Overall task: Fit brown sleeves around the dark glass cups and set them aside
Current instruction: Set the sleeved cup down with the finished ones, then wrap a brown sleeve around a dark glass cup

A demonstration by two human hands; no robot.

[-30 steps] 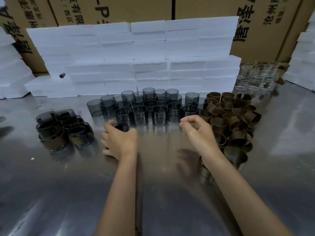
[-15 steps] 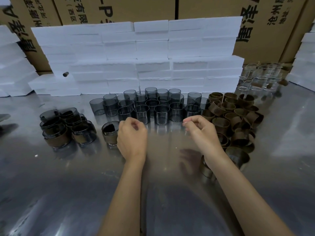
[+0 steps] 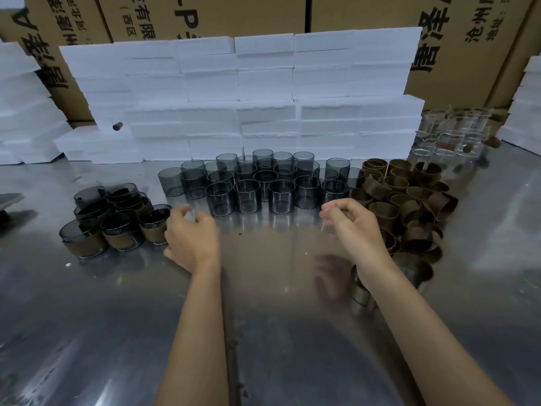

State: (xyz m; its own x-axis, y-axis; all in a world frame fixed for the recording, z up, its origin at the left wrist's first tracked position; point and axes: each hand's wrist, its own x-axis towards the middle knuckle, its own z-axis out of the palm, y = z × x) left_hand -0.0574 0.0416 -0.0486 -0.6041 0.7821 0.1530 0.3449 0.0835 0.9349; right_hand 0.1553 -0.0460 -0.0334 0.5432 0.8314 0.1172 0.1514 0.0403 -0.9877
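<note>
Several bare dark glass cups (image 3: 248,196) stand in rows at the middle of the metal table (image 3: 263,332). A heap of brown sleeves (image 3: 409,200) lies to their right. At the left stands a cluster of sleeved cups (image 3: 102,227), and one more sleeved cup (image 3: 153,227) sits at its right edge. My left hand (image 3: 191,240) hovers just right of that cup, fingers loosely curled and holding nothing. My right hand (image 3: 351,227) hangs beside the sleeve heap, fingers loosely curled and empty.
White foam blocks (image 3: 240,98) are stacked behind the cups, with cardboard boxes (image 3: 468,39) behind them. Clear glass cups (image 3: 450,133) stand at the back right. More foam (image 3: 23,106) lies at the far left. A few sleeves (image 3: 361,291) lie under my right wrist.
My left hand has let go of the sleeved cup, which now stands against the sleeved cluster at the left. The right hand has hardly moved.
</note>
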